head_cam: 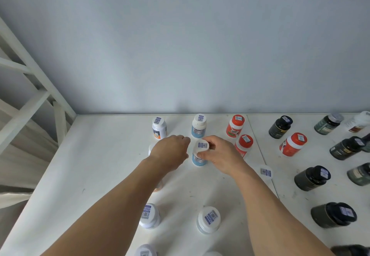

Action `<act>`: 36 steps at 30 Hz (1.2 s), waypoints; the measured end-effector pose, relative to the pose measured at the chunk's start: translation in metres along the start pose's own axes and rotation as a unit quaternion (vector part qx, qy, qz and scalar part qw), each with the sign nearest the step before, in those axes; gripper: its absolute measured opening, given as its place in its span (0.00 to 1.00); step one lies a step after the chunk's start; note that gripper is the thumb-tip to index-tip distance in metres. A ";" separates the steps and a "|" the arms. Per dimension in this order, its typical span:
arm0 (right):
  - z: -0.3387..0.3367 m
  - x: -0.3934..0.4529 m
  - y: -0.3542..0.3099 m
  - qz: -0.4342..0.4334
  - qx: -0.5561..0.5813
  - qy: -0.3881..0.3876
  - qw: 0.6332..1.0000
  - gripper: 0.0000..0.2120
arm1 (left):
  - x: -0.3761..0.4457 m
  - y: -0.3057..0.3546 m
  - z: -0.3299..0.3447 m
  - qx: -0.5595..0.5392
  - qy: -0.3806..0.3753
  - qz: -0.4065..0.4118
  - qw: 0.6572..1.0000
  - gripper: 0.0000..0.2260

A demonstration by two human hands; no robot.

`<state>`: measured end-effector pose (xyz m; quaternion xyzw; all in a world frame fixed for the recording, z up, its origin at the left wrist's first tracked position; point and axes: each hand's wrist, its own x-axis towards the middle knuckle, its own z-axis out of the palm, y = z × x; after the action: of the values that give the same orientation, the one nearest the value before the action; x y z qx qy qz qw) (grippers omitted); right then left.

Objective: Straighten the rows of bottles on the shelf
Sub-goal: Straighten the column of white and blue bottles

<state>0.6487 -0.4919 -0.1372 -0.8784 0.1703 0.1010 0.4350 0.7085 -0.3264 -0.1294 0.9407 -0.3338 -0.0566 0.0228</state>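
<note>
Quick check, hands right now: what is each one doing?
Left hand: over a mostly hidden bottle; grip cannot be told.
Right hand: gripping the blue-labelled bottle by its white cap.

White shelf (104, 155), scuffed, seam right of centre. Upright on it: white-capped bottles (159, 127) left and centre, red-capped bottles (235, 125) mid-right, dark bottles (280, 126) at right.

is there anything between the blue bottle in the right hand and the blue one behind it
Nothing visible. The right hand grips the blue-label bottle, and bare shelf lies between it and the rear blue bottle.
</note>
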 end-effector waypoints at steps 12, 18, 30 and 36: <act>-0.020 0.006 -0.016 -0.027 0.051 0.057 0.997 0.26 | 0.013 -0.011 -0.007 -0.056 -0.004 -0.017 0.998 0.17; -0.038 0.068 -0.029 -0.045 -0.033 0.041 0.998 0.31 | 0.034 -0.016 -0.016 -0.081 -0.015 -0.069 0.994 0.19; -0.037 0.100 -0.032 -0.102 -0.059 0.030 0.993 0.13 | 0.061 -0.025 -0.010 -0.274 -0.051 -0.136 0.951 0.29; -0.058 0.091 -0.058 -0.167 -0.086 0.050 0.981 0.17 | 0.068 -0.028 -0.009 -0.422 -0.042 -0.113 0.899 0.18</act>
<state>0.7567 -0.5247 -0.0904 -0.9324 0.0340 -0.0029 0.3597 0.7797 -0.3479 -0.1294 0.8710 -0.1709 -0.2339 0.3968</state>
